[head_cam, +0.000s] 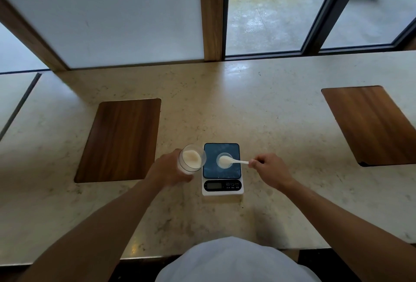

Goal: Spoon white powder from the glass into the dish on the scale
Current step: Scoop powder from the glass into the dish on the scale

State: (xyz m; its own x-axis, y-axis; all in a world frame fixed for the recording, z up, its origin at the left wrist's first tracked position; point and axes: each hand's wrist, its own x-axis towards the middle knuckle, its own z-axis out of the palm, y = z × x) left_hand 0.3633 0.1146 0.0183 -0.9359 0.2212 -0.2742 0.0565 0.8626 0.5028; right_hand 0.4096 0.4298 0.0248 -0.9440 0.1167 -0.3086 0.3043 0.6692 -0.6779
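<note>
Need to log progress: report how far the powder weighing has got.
Done: small clear dish sits on the blue-topped scale. In hand: right hand holds the white plastic spoon over it; left hand tilts the clear glass of white powder. Left: tipping; display unreadable.

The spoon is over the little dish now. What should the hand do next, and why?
Probably tip the spoon gently so its powder slides off. The right hand holds it by the handle end with the heaped bowl right over the dish on the scale, while the left hand holds the glass tilted beside it.
</note>
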